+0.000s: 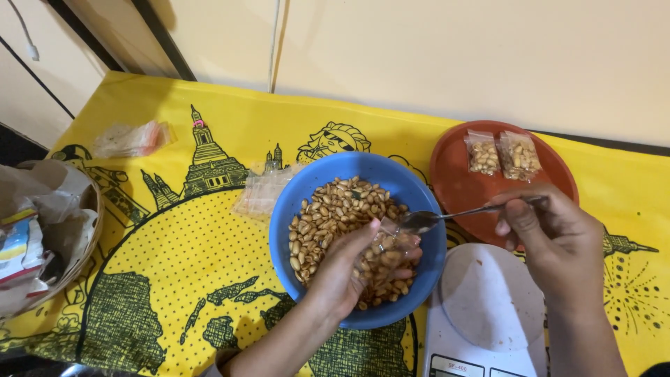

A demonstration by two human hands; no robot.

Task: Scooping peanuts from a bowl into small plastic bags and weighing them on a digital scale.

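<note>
Left hand (342, 269) pinches a small clear bag (387, 255) over the peanut-filled blue bowl (293, 202); right hand (551, 234) fingers pinch a spoon (447, 215).

A small clear plastic bag (386, 253), partly filled with peanuts, is held open above the blue bowl (307, 183); a metal spoon (447, 215) is tipped at its mouth.

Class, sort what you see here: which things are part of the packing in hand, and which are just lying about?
In use:
left hand
small clear bag
right hand
spoon
blue bowl of peanuts
filled packets
red plate
scale

Lying about:
basket of wrappers
empty bags by the wall
</note>
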